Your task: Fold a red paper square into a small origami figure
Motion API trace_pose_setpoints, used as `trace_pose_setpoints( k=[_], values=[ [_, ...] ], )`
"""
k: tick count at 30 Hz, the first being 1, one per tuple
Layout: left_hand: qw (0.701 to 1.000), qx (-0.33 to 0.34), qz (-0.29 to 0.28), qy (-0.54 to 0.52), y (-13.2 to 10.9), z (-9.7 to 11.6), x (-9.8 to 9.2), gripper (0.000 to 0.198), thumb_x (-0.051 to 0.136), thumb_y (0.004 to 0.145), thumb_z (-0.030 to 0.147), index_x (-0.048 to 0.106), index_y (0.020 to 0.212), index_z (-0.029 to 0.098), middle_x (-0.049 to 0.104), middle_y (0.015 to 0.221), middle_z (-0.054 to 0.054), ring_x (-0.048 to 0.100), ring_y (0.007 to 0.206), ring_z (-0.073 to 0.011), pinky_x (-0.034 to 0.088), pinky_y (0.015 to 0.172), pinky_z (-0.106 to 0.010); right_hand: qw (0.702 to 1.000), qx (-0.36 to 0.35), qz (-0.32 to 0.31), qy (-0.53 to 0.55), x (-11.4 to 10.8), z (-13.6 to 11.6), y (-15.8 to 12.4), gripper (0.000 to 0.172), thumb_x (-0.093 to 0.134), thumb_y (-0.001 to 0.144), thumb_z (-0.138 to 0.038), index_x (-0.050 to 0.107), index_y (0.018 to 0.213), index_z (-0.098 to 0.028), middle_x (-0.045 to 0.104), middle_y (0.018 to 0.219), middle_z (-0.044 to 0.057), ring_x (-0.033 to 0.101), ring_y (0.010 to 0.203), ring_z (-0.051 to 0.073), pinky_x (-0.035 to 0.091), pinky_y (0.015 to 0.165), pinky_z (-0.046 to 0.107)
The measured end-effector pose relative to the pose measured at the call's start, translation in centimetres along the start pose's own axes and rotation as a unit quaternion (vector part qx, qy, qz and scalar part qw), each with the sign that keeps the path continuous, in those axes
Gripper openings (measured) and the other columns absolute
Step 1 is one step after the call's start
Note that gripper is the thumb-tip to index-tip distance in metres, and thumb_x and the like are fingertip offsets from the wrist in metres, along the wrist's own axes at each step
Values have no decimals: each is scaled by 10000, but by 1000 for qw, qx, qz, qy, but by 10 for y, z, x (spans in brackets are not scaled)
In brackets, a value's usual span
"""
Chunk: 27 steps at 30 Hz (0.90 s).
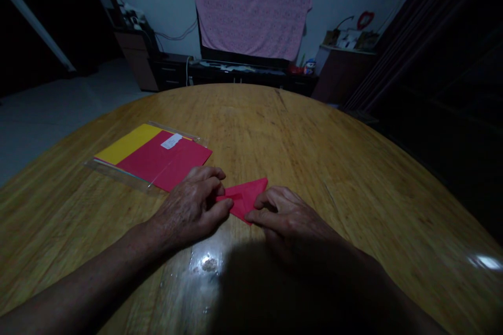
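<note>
A small folded sheet of red paper (248, 193) lies on the wooden table between my two hands, with creases and a raised flap showing. My left hand (196, 200) grips its left end, thumb in front and fingers curled behind, covering that corner. At the right edge, my right hand (285, 214) pinches the paper between thumb and fingers near its lower right corner. Just beyond my left hand rests a clear plastic packet of coloured paper (167, 159), red and yellow on top, with a white label on it.
The round wooden table (314, 141) fills most of the view, its curved far edge facing a black cabinet (168, 71). A pink cloth (251, 15) drapes over a screen-like shape there. Side cabinets, one on the right (340, 70), hold small items. A dark curtain (387, 57) hangs at right.
</note>
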<state>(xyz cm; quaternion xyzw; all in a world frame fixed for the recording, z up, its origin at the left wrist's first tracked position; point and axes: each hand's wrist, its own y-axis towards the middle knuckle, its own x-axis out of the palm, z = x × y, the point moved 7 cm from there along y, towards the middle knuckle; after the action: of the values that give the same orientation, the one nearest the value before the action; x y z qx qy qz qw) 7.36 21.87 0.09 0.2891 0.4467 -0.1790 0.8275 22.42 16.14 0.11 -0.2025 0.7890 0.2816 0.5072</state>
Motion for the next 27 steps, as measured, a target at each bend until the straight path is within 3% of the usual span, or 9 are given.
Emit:
trace_pose_setpoints(
  k=[6,12,21,27],
  values=[
    [999,31,-30,-33,2,-5,-1,205,516,861,278,570,685,190,613,1135,-97,578,1074,-249,496,880,-419,1000,0,1,-3,-1,1,-1,379,498,804,-78,666,1104,-239,571,1038,83,489,949,208,429,798,370],
    [1000,21,9,-19,1,-5,2,217,509,879,267,541,680,185,620,1100,-98,589,1048,-238,496,876,-413,1000,8,-5,-5,-1,1,-1,386,494,799,-75,669,1103,-235,566,1050,85,487,972,212,423,819,378],
    [999,18,20,-24,-1,-7,3,171,526,867,245,516,707,186,618,1089,-108,592,1062,-242,504,869,-411,1000,0,0,-5,-1,0,0,365,505,801,-83,666,1095,-228,571,1009,81,490,933,207,424,791,366],
    [998,17,-34,-55,2,-13,-2,189,557,850,298,571,692,196,621,1142,-106,599,1063,-248,515,865,-416,1000,3,2,1,-1,0,1,339,497,806,-75,678,1055,-217,577,997,83,495,920,206,422,776,360]
  ],
)
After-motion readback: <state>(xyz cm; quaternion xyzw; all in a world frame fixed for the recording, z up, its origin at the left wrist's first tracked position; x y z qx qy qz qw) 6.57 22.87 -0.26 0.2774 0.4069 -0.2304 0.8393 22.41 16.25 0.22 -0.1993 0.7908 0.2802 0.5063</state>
